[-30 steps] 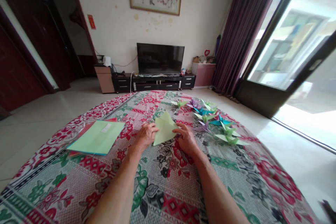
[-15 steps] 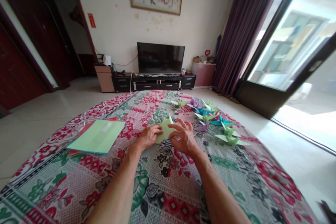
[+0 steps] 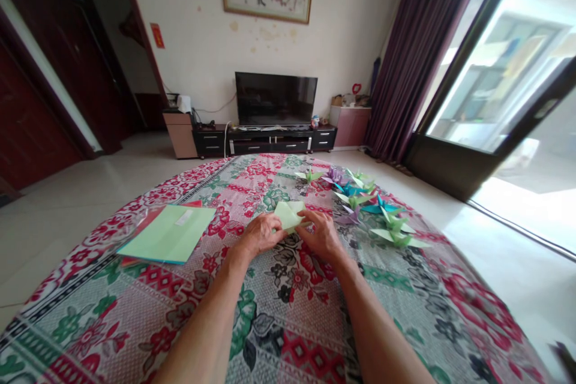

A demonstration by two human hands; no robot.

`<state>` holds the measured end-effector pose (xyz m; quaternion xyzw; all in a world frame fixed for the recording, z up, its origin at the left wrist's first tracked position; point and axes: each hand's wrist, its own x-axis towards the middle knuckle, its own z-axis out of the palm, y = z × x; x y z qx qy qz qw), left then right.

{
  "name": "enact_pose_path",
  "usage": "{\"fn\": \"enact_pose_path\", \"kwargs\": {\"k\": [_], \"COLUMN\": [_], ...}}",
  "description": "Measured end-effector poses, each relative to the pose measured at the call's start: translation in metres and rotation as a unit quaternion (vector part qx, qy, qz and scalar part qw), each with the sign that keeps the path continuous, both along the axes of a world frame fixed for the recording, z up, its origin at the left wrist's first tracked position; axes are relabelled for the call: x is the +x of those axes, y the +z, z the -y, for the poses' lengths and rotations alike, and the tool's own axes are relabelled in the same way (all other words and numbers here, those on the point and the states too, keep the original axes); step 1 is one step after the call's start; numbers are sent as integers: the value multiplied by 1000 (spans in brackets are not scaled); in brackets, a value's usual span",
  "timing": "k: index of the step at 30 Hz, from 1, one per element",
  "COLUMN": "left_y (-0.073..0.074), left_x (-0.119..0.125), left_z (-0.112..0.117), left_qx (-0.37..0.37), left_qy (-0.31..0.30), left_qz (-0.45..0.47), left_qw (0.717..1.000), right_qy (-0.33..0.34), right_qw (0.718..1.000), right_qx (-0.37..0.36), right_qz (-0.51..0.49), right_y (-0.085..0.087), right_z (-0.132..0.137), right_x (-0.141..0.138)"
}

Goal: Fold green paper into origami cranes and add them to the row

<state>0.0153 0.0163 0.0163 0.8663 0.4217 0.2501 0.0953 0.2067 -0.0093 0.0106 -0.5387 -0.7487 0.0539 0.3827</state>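
A small light green folded paper (image 3: 288, 215) lies on the flowered tablecloth (image 3: 279, 312) in front of me. My left hand (image 3: 258, 234) pinches its left edge with closed fingers. My right hand (image 3: 320, 233) presses down on its right edge, fingers curled over it. Both forearms reach forward over the cloth. The lower part of the paper is hidden behind my fingers.
A stack of coloured paper sheets (image 3: 168, 240), green on top, lies to the left. Several folded paper cranes (image 3: 369, 210) in green, teal and purple sit to the right. Beyond the table stand a TV (image 3: 275, 99) on a low cabinet and a glass door (image 3: 504, 96).
The green paper stood up as a larger pointed flap a second ago. It has since been folded down into a smaller, flatter shape, and both hands have closed in on it.
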Motion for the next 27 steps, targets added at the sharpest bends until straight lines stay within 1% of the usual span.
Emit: {"fn": "enact_pose_path", "kwargs": {"k": [4, 7, 11, 14, 16, 18, 21, 24, 27], "left_y": [-1, 0, 3, 5, 5, 3, -3, -7, -9], "left_x": [-3, -4, -1, 1, 2, 1, 1, 0, 0], "left_z": [-2, -2, -1, 1, 2, 1, 0, -2, -2], "left_qx": [-35, -49, -49, -44, -38, -37, -33, -22, -26], "left_qy": [8, 3, 10, 44, 60, 54, 35, 23, 23], "left_qz": [30, 34, 7, -23, -15, 2, -17, -38, -47], "left_qw": [999, 998, 999, 998, 997, 998, 999, 999, 998], "right_qy": [9, 9, -46, -87, -106, -117, -118, -104, -93], "right_qw": [999, 999, 998, 995, 993, 992, 992, 993, 994], "right_qx": [-36, -44, -36, -39, -43, -46, -47, -47, -48], "right_qz": [0, 8, 6, 7, 4, 1, 11, 24, 32], "right_y": [-1, -3, -8, -11, -13, -15, -17, -16, -14], "right_z": [-1, -3, -7, -10, -12, -13, -14, -13, -11], "right_x": [7, 8, 1, -5, -7, -8, -7, -6, -6]}}
